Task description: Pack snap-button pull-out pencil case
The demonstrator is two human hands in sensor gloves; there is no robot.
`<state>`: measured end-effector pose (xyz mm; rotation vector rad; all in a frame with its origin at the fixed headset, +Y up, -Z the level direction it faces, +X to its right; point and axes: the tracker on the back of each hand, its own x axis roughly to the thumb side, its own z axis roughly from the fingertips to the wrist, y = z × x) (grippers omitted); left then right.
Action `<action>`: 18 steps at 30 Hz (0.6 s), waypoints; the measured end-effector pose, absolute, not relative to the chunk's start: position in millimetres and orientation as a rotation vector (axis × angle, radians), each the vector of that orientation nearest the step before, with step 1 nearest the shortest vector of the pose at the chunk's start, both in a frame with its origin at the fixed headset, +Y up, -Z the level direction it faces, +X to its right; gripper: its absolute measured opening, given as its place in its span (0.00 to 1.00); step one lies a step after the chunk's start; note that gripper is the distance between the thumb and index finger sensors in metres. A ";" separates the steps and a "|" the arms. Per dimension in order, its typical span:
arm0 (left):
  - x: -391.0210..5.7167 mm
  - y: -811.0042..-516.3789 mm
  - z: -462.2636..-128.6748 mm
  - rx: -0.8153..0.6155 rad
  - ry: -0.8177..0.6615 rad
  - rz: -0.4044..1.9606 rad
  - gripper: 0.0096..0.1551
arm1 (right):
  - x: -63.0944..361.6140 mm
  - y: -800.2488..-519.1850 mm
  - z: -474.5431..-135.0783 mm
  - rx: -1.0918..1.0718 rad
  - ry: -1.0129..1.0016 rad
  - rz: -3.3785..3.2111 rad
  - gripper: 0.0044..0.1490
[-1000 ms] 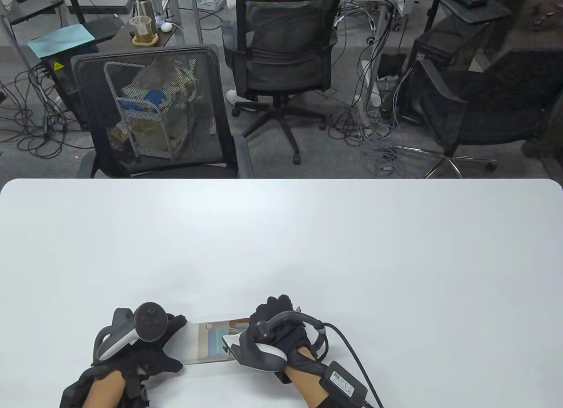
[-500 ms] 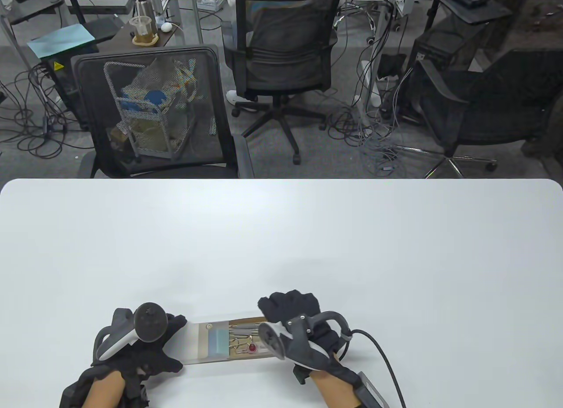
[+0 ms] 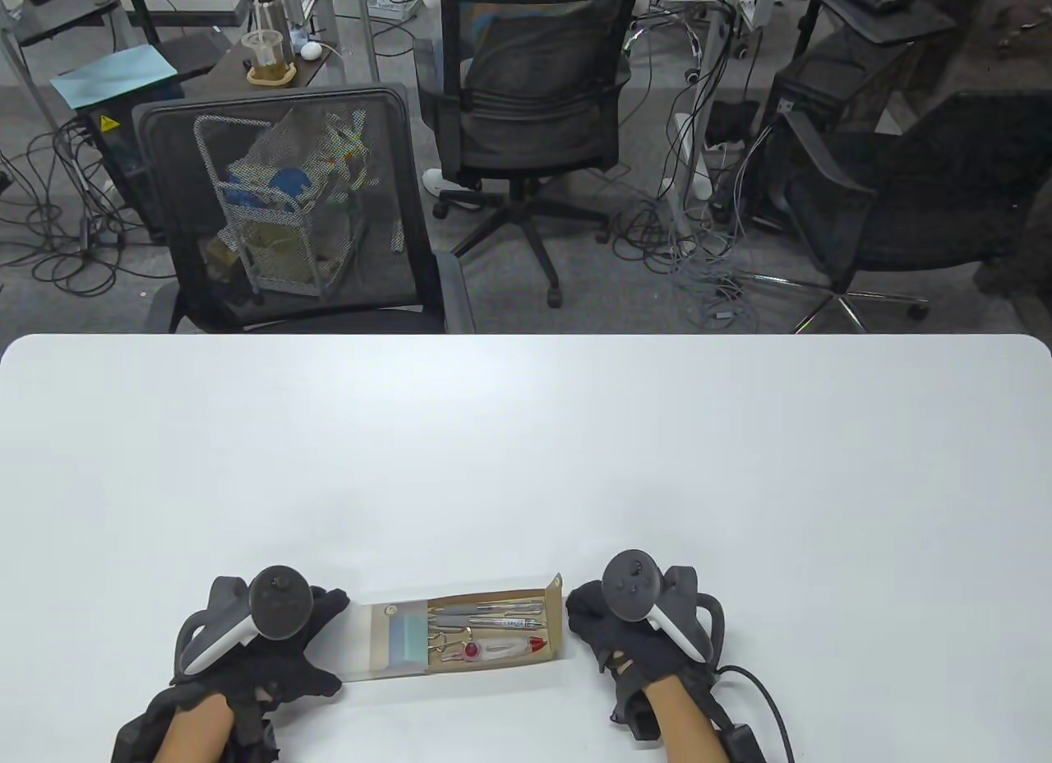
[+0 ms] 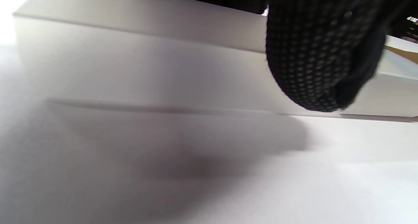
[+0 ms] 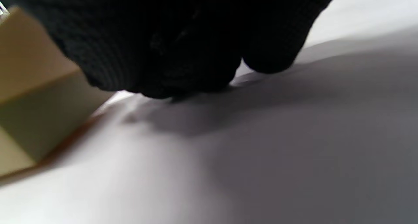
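Cardboard-brown and shallow, the pencil case (image 3: pixel 460 638) lay near the bottom edge of the table view, a little left of centre, on the white table (image 3: pixel 526 450). Its inner tray was pulled out to the right from a pale, frosted sleeve (image 3: pixel 362 641), and a small snap button showed on the upright flap (image 3: pixel 556 586) at the tray's right end. Inside the tray lay pens (image 3: pixel 493 615) along the upper side, a pale blue block (image 3: pixel 408 640) at the left, gold clips beside it, and something with red parts (image 3: pixel 501 648) along the lower side.

At the lower left, the left hand (image 3: pixel 271 640) gripped the sleeve's left end; in the left wrist view a gloved finger (image 4: pixel 313 54) pressed against the sleeve's pale side wall. At the lower right, the right hand (image 3: pixel 633 631) sat just beside the tray's right end, fingers curled down onto the table and holding nothing. In the right wrist view the case's tan corner (image 5: pixel 36 96) showed at the left edge, with the gloved fingers (image 5: pixel 169 44) touching the tabletop next to it; whether they touched the case could not be told.
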<state>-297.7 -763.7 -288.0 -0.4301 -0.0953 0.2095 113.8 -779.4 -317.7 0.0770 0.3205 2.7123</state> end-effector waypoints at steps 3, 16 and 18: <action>-297.8 -764.0 -288.1 -0.418 -0.104 0.207 0.60 | 108.4 -785.1 -318.9 0.105 0.411 2.627 0.21; -266.6 -766.3 -296.8 -0.385 -0.169 0.230 0.60 | 98.1 -783.7 -319.8 0.083 0.414 2.694 0.22; -257.6 -766.3 -299.2 -0.384 -0.176 0.228 0.61 | 97.7 -783.1 -319.7 0.080 0.418 2.696 0.22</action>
